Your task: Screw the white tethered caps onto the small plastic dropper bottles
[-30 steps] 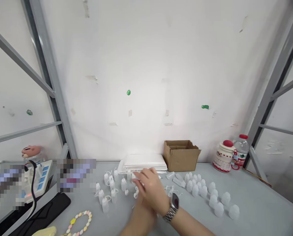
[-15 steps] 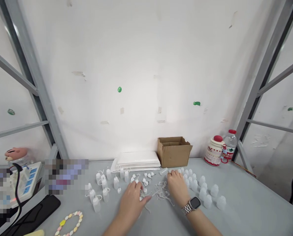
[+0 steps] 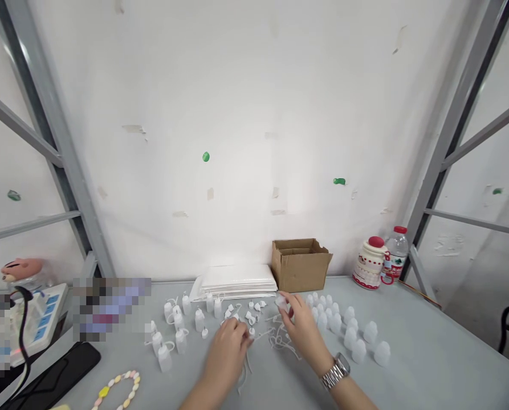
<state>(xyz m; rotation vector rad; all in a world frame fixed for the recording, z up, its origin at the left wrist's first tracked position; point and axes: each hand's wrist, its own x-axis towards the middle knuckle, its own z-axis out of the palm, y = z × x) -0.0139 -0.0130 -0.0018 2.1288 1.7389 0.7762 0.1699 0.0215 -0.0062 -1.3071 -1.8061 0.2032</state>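
Note:
My left hand is closed in a pinch just above the table. Thin white cords trail from under its fingers; the fingertips partly hide what they grip. My right hand pinches a small translucent plastic bottle between thumb and fingers, tilted. Between the hands lies a loose tangle of white cords. Small white caps are scattered beyond my left hand. To the left stand several small bottles with caps and looped cords. On the right, several translucent bottles without caps stand in a group.
White flat packs are stacked against the wall, beside an open cardboard box. A decorated jar and a red-capped bottle stand at back right. A phone, a bead bracelet and a power strip lie left.
My right hand has moved left from the group of uncapped bottles, and a bottle now shows in its fingers. My left hand has closed its thumb in, with cords trailing below it.

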